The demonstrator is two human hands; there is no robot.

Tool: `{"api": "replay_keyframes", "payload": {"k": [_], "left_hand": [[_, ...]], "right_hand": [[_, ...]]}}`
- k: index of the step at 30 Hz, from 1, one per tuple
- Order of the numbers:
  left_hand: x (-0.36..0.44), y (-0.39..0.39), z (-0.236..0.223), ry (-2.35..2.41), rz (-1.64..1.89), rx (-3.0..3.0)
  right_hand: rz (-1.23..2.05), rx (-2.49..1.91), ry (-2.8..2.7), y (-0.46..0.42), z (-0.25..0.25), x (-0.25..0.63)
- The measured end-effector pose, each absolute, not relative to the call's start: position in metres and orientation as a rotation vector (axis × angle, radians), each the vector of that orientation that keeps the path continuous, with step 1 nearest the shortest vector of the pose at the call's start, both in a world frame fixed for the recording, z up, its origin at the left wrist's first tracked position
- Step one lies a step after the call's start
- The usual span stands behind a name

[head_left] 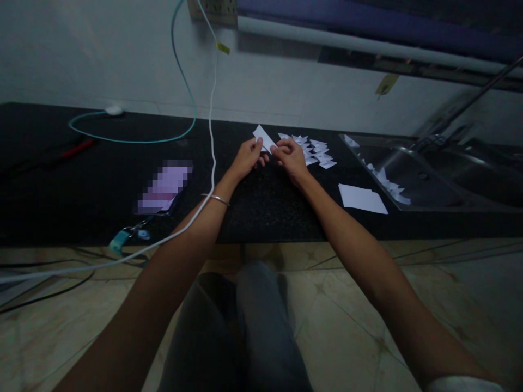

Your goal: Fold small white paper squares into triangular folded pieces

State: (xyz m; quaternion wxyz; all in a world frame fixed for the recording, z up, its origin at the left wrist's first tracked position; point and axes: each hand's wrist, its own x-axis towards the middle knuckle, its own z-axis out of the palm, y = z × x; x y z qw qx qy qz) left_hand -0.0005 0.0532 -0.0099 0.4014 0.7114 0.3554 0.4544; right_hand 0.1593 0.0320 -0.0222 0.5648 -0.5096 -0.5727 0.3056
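Left hand (248, 159) and right hand (291, 158) both had a narrow pinch on one small white folded paper (265, 140). Left thumb lay on its left part; right fingertips were at its lower right corner. The paper was between the two hands, tilted, over the back half of the black counter (269, 209). Exact folds too blurred to make out.

Just beside the right hand, partly behind it: a cluster of folded white pieces (322, 154), pointed, set in overlapping rows. Nearer the counter's front edge, right of the right forearm, lay a flat stack of white paper (362, 198), its edges slightly uneven.

Farther right, a metal sink (445, 202), with more pointed white pieces (386, 182) strung along its left rim.

Left side: a silvery bracelet (220, 200) on the left wrist. A white cable (213, 141) hung down across the view of the left forearm; could not tell whether it touched. Beyond it lay a phone (165, 185), screen blurred out, with a teal tag (120, 239) near the front edge. Toward the wall, a teal cable (134, 141) curved over the counter.
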Motion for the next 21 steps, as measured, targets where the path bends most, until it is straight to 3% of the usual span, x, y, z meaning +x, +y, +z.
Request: {"api": "replay_keyframes", "payload": {"k": [5,21], "left_hand": [[0.002,0.056,-0.013,0.905,1.111,1.779],[0.0,0.049,-0.006,0.893,1.194,1.885]], "right_hand": [[0.898,-1.159,-1.333,0.024,-0.016,0.155],[0.832,-1.168,-1.356,0.018,-0.011,0.155]]}}
